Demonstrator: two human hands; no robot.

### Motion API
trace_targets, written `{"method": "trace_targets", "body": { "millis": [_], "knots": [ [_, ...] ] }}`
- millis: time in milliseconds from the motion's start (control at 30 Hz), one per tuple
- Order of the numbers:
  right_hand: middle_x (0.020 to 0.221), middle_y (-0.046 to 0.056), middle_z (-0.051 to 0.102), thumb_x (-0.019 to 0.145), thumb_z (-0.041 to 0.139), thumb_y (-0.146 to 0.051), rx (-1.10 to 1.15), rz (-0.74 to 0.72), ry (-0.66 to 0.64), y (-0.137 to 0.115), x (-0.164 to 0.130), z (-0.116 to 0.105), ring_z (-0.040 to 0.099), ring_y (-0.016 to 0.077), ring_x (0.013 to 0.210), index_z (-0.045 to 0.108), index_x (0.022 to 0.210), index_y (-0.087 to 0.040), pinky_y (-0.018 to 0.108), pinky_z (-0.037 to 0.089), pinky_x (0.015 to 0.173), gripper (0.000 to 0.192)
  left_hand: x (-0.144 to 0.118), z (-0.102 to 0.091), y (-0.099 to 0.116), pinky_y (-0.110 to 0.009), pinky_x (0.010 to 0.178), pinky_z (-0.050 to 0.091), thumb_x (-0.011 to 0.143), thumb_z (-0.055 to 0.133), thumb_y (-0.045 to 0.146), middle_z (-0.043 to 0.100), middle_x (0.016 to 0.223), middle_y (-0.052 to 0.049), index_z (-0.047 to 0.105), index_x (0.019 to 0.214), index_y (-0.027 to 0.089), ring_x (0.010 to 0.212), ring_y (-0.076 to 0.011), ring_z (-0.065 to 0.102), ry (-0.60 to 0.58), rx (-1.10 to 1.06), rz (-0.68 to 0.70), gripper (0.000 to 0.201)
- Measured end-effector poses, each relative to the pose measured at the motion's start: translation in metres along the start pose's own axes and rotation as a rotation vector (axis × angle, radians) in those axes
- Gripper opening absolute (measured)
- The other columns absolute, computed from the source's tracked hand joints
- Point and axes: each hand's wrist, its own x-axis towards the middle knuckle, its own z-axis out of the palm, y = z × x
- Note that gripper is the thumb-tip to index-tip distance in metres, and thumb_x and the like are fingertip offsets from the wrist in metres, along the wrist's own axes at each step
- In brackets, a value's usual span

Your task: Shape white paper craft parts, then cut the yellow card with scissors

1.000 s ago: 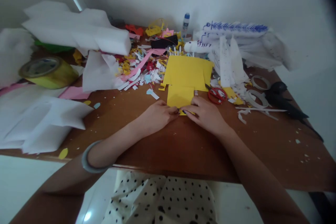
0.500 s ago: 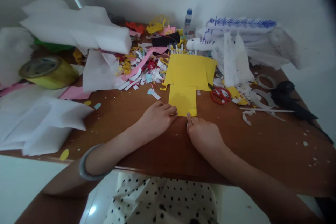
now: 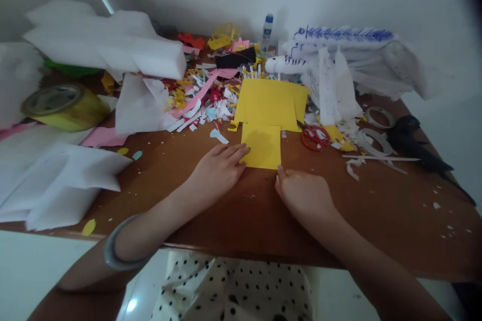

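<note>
A: Start closest to the person. What are the hands doing?

B: Both rest on the brown table. The left hand lies palm down, fingers loosely spread, with the fingertips touching the left edge of a folded yellow paper square. It grips nothing. A grey bangle sits on that forearm.

A: And the right?

B: The right hand is loosely curled, knuckles up. One fingertip presses at the near right corner of the square. I cannot tell whether anything is pinched beneath it.

A: Where does the paper lie?

B: Flat on the table, just beyond both hands, between them. Its far edge meets a larger yellow sheet lying behind it.

A: What is beside that?

B: Red-handled scissors just to the right of the square. Farther right lie tape rings and a black shape I cannot identify.

A: To the left?

B: Loose white sheets near the table edge, then a yellow tape roll. A heap of coloured paper scraps lies behind, with white foam blocks above it.

A: At the far end?

B: A glue bottle stands by the wall, beside white paper pieces marked in blue.
</note>
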Motion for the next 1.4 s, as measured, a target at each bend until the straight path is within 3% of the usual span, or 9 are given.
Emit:
{"method": "trace_targets", "body": {
  "millis": [100,233,533,733,867,967,1100,1233,1400],
  "knots": [
    [0.074,0.010,0.070,0.092,0.044,-0.024,0.041,-0.003,0.129,0.005,0.007,0.001,0.065,0.0188,0.064,0.068,0.076,-0.017,0.027,0.027,0.045,0.029,0.005,0.007,-0.004,-0.037,0.094,0.040,0.093,0.048,0.023,0.059,0.130,-0.011,0.060,0.119,0.015,0.119,-0.0243,0.055,0.069,-0.077,-0.057,0.030],
    [0.092,0.007,0.069,0.093,0.046,-0.032,0.141,-0.028,0.286,0.015,0.018,0.012,0.063,0.0193,0.082,0.062,0.101,-0.020,0.027,0.032,0.052,0.021,0.010,0.019,-0.010,-0.038,0.089,0.042,0.093,0.050,0.029,0.064,0.119,-0.012,0.052,0.127,0.013,0.112,-0.0259,0.057,-0.003,-0.152,-0.136,0.038],
    [0.099,0.008,0.058,0.081,0.066,-0.029,0.318,-0.181,0.342,0.032,0.031,0.026,0.051,0.0248,0.095,0.062,0.094,-0.019,0.035,0.044,0.080,0.016,0.011,0.024,-0.019,-0.032,0.078,0.039,0.093,0.049,0.024,0.062,0.100,-0.006,0.064,0.102,0.021,0.094,-0.0196,0.058,0.048,-0.315,-0.123,0.018],
    [0.090,0.005,0.061,0.084,0.055,-0.013,0.318,-0.316,0.564,0.031,0.027,0.022,0.049,0.0212,0.088,0.062,0.089,-0.019,0.032,0.042,0.081,0.010,0.009,0.015,-0.024,-0.036,0.086,0.041,0.091,0.050,0.020,0.061,0.105,-0.006,0.060,0.091,0.021,0.101,-0.0199,0.056,0.308,-0.336,-0.147,0.010],
    [0.086,0.005,0.062,0.084,0.051,-0.010,0.271,-0.369,0.643,0.027,0.021,0.022,0.049,0.0202,0.083,0.062,0.089,-0.020,0.032,0.040,0.078,0.015,0.010,0.017,-0.025,-0.037,0.088,0.046,0.086,0.053,0.021,0.056,0.117,-0.012,0.051,0.105,0.018,0.110,-0.0209,0.054,0.458,-0.649,-0.429,0.020],
    [0.083,0.005,0.062,0.085,0.048,-0.008,0.232,-0.377,0.688,0.025,0.018,0.022,0.049,0.0193,0.079,0.063,0.087,-0.020,0.031,0.039,0.074,0.018,0.012,0.019,-0.023,-0.032,0.075,0.051,0.091,0.043,0.039,0.062,0.113,-0.013,0.046,0.115,0.017,0.100,-0.0201,0.063,0.312,-1.236,-0.624,0.033],
    [0.080,0.005,0.063,0.087,0.046,-0.008,0.155,-0.395,0.723,0.022,0.016,0.020,0.048,0.0188,0.077,0.064,0.085,-0.019,0.032,0.037,0.073,0.022,0.016,0.018,-0.014,-0.031,0.069,0.053,0.087,0.042,0.059,0.069,0.107,-0.017,0.054,0.110,0.014,0.090,-0.0237,0.069,-0.025,-1.816,-0.643,0.052],
    [0.084,0.004,0.065,0.091,0.045,-0.012,0.128,-0.441,0.675,0.016,0.014,0.020,0.049,0.0178,0.078,0.066,0.091,-0.021,0.031,0.037,0.074,0.023,0.017,0.016,-0.004,-0.027,0.075,0.054,0.077,0.069,0.040,0.069,0.112,-0.013,0.052,0.118,0.016,0.087,-0.0174,0.070,0.011,-1.867,-0.631,0.050],
    [0.089,0.004,0.066,0.092,0.050,-0.019,0.214,-0.483,0.669,0.015,0.015,0.023,0.051,0.0167,0.081,0.066,0.099,-0.022,0.029,0.038,0.078,0.018,0.015,0.016,-0.005,-0.030,0.078,0.057,0.078,0.068,0.036,0.071,0.108,-0.010,0.055,0.121,0.015,0.090,-0.0188,0.070,0.014,-1.845,-0.602,0.050]
  ]
}}
